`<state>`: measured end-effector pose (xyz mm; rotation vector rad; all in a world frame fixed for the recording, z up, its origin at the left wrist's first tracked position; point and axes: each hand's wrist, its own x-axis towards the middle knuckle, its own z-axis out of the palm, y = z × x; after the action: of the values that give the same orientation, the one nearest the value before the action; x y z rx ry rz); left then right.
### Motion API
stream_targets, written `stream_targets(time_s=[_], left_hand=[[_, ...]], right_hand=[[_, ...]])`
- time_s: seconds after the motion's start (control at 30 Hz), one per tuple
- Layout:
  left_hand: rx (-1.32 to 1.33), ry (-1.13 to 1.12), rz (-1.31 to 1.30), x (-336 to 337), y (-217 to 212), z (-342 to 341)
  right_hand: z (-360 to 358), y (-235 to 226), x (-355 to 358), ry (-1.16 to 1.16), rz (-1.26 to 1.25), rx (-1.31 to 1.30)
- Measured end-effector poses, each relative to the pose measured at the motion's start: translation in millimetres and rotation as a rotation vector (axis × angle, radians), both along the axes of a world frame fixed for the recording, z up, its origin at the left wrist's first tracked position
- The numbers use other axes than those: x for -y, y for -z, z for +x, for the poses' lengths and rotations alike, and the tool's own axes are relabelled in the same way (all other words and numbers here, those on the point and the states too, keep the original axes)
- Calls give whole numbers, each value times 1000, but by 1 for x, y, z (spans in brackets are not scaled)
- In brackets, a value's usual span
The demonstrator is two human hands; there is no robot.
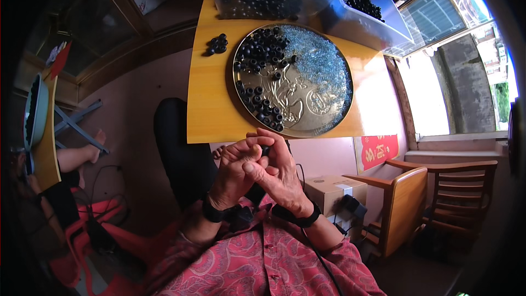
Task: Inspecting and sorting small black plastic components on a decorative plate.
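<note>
Both hands meet just off the near edge of the yellow worktop [208,99], fingers curled in — left hand [235,169] and right hand [280,171] seem to touch. There's a dark spot between the fingers, but I can't tell if it's a bead or just shadow, so no clue what's gripped, if anything. The black beads [262,47] sit on the left side of a round metal tray [282,96], with tiny clear-blue beads [318,58] at upper right partly covering its raised pattern. A little bead pile [218,45] is on the worktop beside it. The left plastic bin [315,1] is cut off up top — another person's leg [82,157] fades into the dark rim.
</note>
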<state>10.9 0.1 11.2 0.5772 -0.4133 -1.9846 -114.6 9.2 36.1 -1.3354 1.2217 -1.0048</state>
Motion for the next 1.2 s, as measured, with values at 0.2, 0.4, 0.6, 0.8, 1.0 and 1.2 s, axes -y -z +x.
stream_targets(time_s=[0.2,0.4,0.6,0.8,1.0,1.2], left_hand=[[-111,-15,-80,-3,13,-1],[-174,-75,-59,1,12,-11],[-235,-37,-34,7,22,-6],[-290,-8,-30,9,16,-4],[-226,-75,11,7,14,-7],[-197,-94,-41,9,15,-6]], right_hand=[[2,5,-3,104,-37,21],[4,19,2,174,25,222],[6,11,6,174,-57,130],[-1,14,-2,119,-32,146],[1,20,-8,209,-150,314],[-7,8,3,262,-610,-345]])
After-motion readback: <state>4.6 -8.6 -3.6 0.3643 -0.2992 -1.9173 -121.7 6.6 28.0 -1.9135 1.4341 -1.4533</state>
